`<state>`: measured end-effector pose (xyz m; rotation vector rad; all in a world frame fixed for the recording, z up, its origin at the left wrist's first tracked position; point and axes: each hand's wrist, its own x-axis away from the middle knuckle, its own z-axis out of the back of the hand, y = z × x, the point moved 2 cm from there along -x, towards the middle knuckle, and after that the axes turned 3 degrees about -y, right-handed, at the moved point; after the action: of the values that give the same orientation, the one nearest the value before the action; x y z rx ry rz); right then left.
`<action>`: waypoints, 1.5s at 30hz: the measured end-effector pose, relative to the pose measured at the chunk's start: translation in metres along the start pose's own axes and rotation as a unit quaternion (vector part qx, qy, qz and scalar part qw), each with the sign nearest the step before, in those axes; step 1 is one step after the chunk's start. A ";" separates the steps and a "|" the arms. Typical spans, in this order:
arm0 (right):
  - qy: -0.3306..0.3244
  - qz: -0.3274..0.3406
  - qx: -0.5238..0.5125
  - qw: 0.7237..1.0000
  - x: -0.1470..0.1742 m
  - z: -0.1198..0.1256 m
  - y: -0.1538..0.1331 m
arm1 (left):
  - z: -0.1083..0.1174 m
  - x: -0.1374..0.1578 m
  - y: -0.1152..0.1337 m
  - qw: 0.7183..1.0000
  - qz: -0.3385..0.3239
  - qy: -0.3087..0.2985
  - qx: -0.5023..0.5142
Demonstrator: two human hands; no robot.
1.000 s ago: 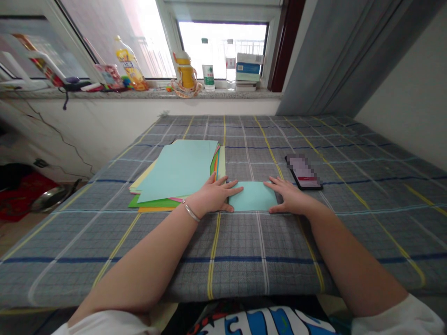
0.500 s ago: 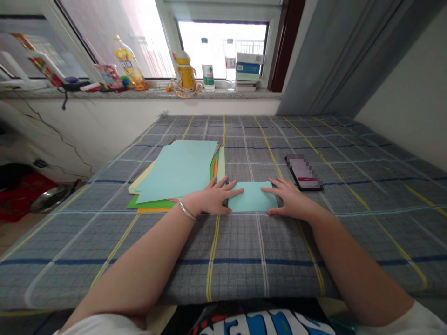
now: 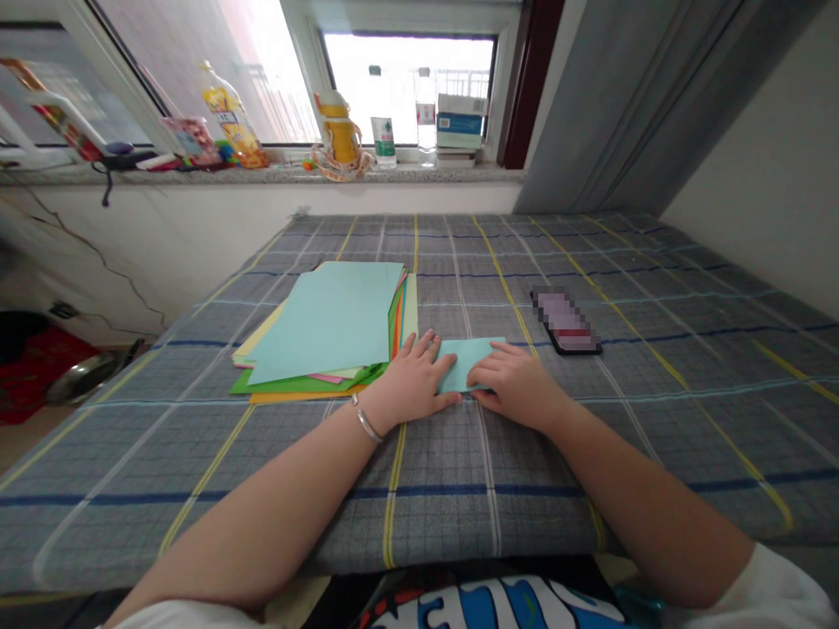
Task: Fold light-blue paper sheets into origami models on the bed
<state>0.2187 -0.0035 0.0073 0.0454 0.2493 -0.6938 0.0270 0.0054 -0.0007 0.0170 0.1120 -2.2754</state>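
Note:
A small light blue piece of paper (image 3: 455,360) lies on the cloth in front of me, its long sides running left to right. My left hand (image 3: 414,382) rests flat on its left end with the fingers spread. At the near right part of the paper, my right hand (image 3: 517,384) has its fingers curled, with thumb and fingertips closed together on the near edge. That hand hides much of the paper's right side. Left of my left hand is a stack of coloured paper (image 3: 328,314), a light blue sheet on top and green, yellow and orange edges showing below.
A phone (image 3: 565,321) lies to the right beyond my right hand. The surface carries a grey checked cloth (image 3: 446,489). On the windowsill behind stand a yellow cup (image 3: 341,135), clear bottles (image 3: 426,122), a juice bottle (image 3: 229,114) and a box (image 3: 459,122).
My right hand has moved left from the paper's right end, and its spread fingers have curled onto the near edge. My left hand has shifted slightly right and nearer, further onto the paper.

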 end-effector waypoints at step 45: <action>0.240 -0.075 -0.046 0.967 0.019 0.021 0.037 | 0.036 -0.001 -0.009 0.932 -0.045 0.352 0.073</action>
<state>0.2606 0.0105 0.0217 0.1063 0.7568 -0.8154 0.0215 0.0088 0.0357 0.9258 0.3213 -2.2606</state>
